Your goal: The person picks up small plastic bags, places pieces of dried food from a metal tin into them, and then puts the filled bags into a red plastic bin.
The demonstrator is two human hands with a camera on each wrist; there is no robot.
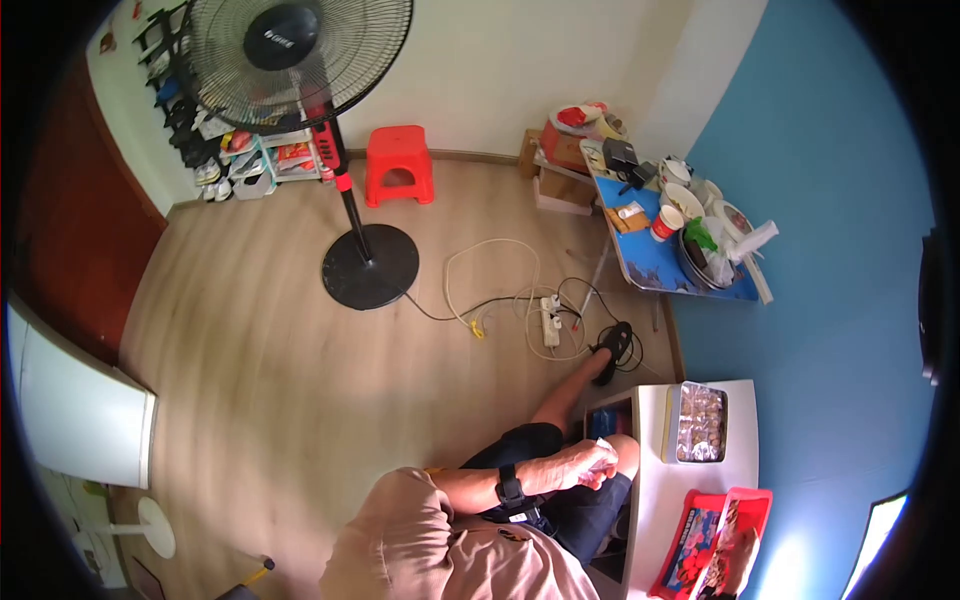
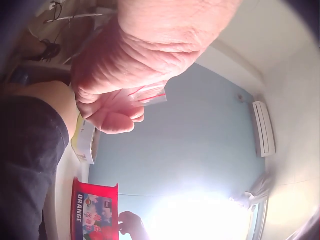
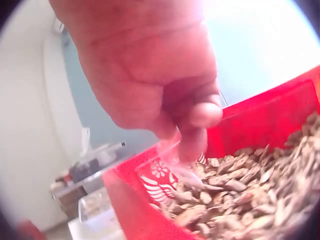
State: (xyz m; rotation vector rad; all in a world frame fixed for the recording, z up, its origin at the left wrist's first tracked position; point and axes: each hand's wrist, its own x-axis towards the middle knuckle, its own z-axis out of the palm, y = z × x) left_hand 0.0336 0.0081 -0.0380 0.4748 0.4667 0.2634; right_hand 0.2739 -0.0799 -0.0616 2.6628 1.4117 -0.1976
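A black fan stands on a round base. Just right of the fan is a red stool; left of and behind it, shoes sit beside a small rack. Well to the fan's right is a folding table with a blue top, bearing a paper cup, bowls and a bag, with boxes beside it. Nearer the viewer than the fan, to its right, a white power strip lies among looped cables on the floor. A brown door is left of the fan.
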